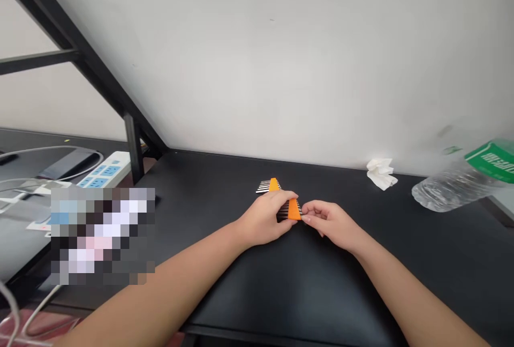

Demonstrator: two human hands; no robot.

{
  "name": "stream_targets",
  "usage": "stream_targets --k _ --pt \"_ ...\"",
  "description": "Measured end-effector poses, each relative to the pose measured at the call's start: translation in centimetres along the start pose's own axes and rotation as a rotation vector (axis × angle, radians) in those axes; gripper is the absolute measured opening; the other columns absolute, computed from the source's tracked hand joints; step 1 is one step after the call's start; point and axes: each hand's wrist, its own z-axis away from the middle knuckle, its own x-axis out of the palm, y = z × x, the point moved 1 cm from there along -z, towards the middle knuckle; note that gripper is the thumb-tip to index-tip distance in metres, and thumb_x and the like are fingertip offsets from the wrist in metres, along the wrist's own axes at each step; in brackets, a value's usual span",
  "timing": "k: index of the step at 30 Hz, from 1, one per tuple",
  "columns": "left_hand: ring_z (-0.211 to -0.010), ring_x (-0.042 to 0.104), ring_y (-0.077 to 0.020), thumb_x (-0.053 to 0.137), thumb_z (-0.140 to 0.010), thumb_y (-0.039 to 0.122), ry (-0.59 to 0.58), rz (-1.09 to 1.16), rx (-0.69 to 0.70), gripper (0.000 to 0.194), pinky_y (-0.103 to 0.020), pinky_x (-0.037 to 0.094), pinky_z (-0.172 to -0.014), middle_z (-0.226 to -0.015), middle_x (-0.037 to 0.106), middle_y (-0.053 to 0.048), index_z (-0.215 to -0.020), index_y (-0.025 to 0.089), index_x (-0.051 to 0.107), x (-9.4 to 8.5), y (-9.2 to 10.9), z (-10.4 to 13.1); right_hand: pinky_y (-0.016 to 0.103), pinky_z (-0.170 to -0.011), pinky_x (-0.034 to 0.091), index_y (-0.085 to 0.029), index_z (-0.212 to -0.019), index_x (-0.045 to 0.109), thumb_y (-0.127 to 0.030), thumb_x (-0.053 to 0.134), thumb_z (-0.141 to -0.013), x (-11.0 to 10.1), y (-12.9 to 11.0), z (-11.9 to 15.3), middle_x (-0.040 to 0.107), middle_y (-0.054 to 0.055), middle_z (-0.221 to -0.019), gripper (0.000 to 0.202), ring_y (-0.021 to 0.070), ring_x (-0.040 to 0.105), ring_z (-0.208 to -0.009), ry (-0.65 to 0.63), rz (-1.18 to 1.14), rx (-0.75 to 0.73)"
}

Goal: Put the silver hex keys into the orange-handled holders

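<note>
A set of metal hex keys in an orange plastic holder (295,209) lies on the black table under my left hand (267,218). My left fingers and thumb are closed around it from the left side. Just beyond those fingers, another orange holder part (273,183) shows, with a row of silver key ends (263,187) sticking out to its left. My right hand (331,224) is at the near right edge of the holder, thumb and forefinger pinched at the end of a hex key. That pinched end is mostly hidden by the fingertips.
Crumpled white tissue (381,173) lies by the wall. At right, a clear plastic bottle (453,186) with a green label lies on its side. A white power strip (106,173), phone (68,163) and cables are at left, beyond a black metal frame (134,146). A pixelated patch hides something there.
</note>
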Motion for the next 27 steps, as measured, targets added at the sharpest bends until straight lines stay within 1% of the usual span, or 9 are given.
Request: stream_targets --k 4,7,9,11,15,19,22,24,27 --pt "-0.118 0.071 -0.0264 0.071 -0.092 0.031 0.01 0.011 0.022 0.047 -0.042 0.057 -0.106 -0.13 0.072 -0.009 -0.137 0.025 0.058 0.2 1.0 0.4 0.029 -0.059 0.035 -0.019 -0.091 0.07 -0.061 0.075 -0.089 0.3 -0.2 0.8 0.059 0.001 -0.077 0.042 0.0119 0.044 -0.06 0.016 -0.076 0.008" --pt "-0.115 0.072 -0.0267 0.074 -0.091 0.032 -0.032 0.038 0.02 0.051 -0.043 0.058 -0.105 -0.13 0.072 -0.009 -0.138 0.025 0.058 0.6 1.3 0.6 0.029 -0.055 0.029 -0.018 -0.081 0.065 -0.065 0.075 -0.088 0.8 -0.1 1.6 0.055 0.001 -0.073 0.049 0.0101 0.035 -0.057 0.038 -0.181 0.006" --pt "-0.117 0.072 -0.0273 0.074 -0.091 0.034 -0.049 0.056 0.037 0.052 -0.042 0.058 -0.105 -0.132 0.072 -0.01 -0.14 0.024 0.057 0.8 1.3 0.7 0.029 -0.053 0.02 -0.019 -0.077 0.059 -0.065 0.076 -0.088 1.3 0.0 2.2 0.04 -0.005 -0.062 0.051 0.008 0.023 -0.053 -0.014 -0.25 0.062" --pt "-0.119 0.071 -0.0275 0.076 -0.091 0.036 -0.047 0.075 0.063 0.053 -0.041 0.058 -0.105 -0.133 0.072 -0.011 -0.139 0.022 0.059 0.9 1.2 0.7 0.028 -0.053 0.015 -0.019 -0.079 0.057 -0.063 0.077 -0.088 1.6 0.1 2.5 0.03 -0.009 -0.058 0.049 0.0068 0.017 -0.052 -0.034 -0.312 0.087" --pt "-0.115 0.072 -0.0264 0.081 -0.087 0.037 -0.019 0.125 0.054 0.055 -0.039 0.058 -0.102 -0.127 0.074 -0.009 -0.136 0.022 0.062 0.9 0.8 0.7 0.028 -0.052 0.015 -0.019 -0.077 0.056 -0.06 0.08 -0.087 2.0 0.4 2.6 0.036 -0.008 -0.057 0.049 0.0052 0.02 -0.048 0.013 -0.337 0.022" --pt "-0.1 0.073 -0.0234 0.079 -0.085 0.032 -0.017 0.109 0.043 0.051 -0.037 0.059 -0.092 -0.115 0.076 -0.008 -0.132 0.021 0.063 0.9 0.7 0.4 0.028 -0.052 0.02 -0.019 -0.073 0.053 -0.061 0.08 -0.087 2.3 0.8 2.4 0.04 -0.007 -0.058 0.052 0.005 0.022 -0.048 0.07 -0.331 -0.036" --pt "-0.089 0.072 -0.0204 0.077 -0.083 0.031 -0.015 0.069 0.055 0.049 -0.035 0.058 -0.085 -0.108 0.076 -0.006 -0.129 0.02 0.063 1.1 0.7 0.0 0.029 -0.051 0.023 -0.02 -0.072 0.054 -0.065 0.079 -0.084 2.8 1.2 2.5 0.042 -0.006 -0.059 0.053 0.0059 0.026 -0.047 0.19 -0.305 -0.095" --pt "-0.083 0.07 -0.019 0.077 -0.082 0.031 -0.023 0.064 0.04 0.048 -0.034 0.058 -0.081 -0.104 0.075 -0.004 -0.128 0.021 0.063 1.2 0.8 -0.2 0.028 -0.05 0.025 -0.02 -0.076 0.059 -0.068 0.076 -0.084 2.9 1.3 2.6 0.043 -0.006 -0.058 0.052 0.008 0.032 -0.048 0.284 -0.215 -0.126" --pt "-0.082 0.07 -0.0192 0.077 -0.081 0.033 -0.062 0.068 0.015 0.049 -0.035 0.059 -0.08 -0.099 0.075 -0.004 -0.127 0.02 0.063 1.0 0.8 -0.2 0.027 -0.05 0.027 -0.02 -0.074 0.059 -0.067 0.067 -0.09 2.8 1.4 2.5 0.05 -0.004 -0.06 0.05 0.0097 0.039 -0.05 0.288 -0.045 -0.124"
